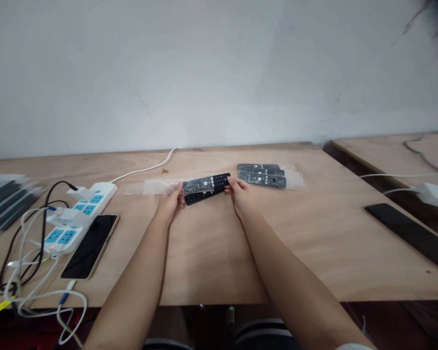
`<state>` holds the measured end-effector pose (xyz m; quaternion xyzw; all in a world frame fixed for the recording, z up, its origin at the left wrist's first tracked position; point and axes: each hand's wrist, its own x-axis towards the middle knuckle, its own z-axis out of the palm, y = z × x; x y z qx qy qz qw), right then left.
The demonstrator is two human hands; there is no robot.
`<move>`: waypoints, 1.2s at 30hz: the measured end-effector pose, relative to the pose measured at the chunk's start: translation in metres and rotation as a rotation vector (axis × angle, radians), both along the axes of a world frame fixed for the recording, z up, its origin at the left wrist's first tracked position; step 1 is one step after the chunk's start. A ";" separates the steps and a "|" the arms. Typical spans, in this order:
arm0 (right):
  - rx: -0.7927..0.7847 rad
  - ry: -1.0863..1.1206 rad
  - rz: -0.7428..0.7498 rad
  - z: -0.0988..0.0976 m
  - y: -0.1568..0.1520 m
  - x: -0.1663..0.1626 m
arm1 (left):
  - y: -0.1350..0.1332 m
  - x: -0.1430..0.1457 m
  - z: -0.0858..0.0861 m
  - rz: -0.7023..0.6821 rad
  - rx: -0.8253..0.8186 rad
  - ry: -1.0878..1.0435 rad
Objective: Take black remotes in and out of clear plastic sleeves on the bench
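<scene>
Forearms (pixel 129 277) above a table (pixel 208 262)
Fingers of left hand (pixel 171 201) and right hand (pixel 241 194) clamp a half-sleeved remote (pixel 200 184) at either end.

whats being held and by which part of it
Overlapping remotes, partly sleeved: the left hand grips at the left end, the right hand at the right end.

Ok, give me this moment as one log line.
Held: sleeved remote, black remote, overlapping | left hand: gripping left end | right hand: gripping right end | right side: remote pile | left side: power strip
</scene>
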<state>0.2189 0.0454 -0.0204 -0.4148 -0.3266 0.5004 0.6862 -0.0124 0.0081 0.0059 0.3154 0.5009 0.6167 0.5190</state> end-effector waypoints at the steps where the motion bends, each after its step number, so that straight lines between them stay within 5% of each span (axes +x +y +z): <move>1: -0.002 0.001 -0.001 0.000 0.000 0.000 | 0.000 0.002 -0.002 -0.007 -0.007 0.028; 7: -0.008 0.021 0.008 0.000 0.001 0.001 | 0.003 -0.004 0.002 0.173 -0.008 -0.113; 13: -0.004 0.013 0.002 -0.001 0.001 0.002 | 0.003 -0.012 0.017 0.172 0.052 -0.313; 27: -0.012 -0.019 0.004 -0.001 0.001 0.001 | 0.005 -0.020 0.015 0.261 0.142 -0.428; 36: -0.006 -0.025 0.022 -0.001 -0.001 0.000 | 0.006 -0.011 0.011 0.256 0.016 -0.304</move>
